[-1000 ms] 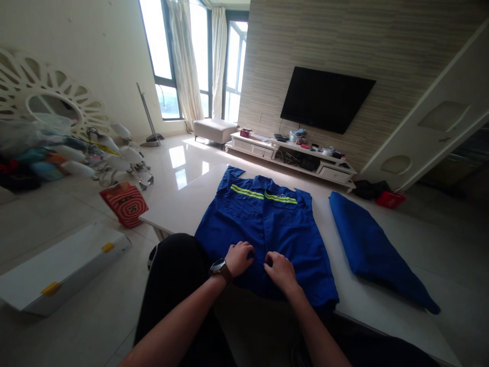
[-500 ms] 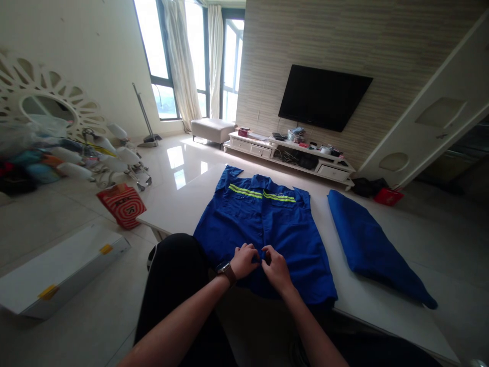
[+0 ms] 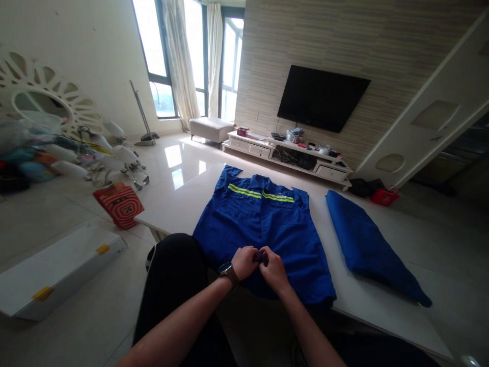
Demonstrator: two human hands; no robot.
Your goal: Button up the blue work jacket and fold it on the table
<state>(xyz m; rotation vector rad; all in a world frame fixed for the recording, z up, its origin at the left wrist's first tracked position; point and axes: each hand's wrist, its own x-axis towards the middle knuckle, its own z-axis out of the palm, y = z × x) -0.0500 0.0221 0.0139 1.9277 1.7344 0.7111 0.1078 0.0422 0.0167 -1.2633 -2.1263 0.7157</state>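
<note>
A blue work shirt with yellow-green reflective stripes across the chest lies spread on the white table, its collar pointing away from me. My left hand, a watch on its wrist, pinches the shirt's front placket near the lower hem. Right beside it, my right hand grips the same edge, fingertips almost touching the left ones. Fingers cover the bit of cloth between them, so any button there is hidden. Folded blue cloth rests on the table to the right.
Left of the table stand a red striped bag and a long white box on the floor. Beyond is a low TV cabinet with small items, beside a grey ottoman. Lamp parts are piled at the left.
My hands have drawn closer together at the placket, and a small fold of blue cloth now shows raised between the fingertips. The shirt lies as before.
</note>
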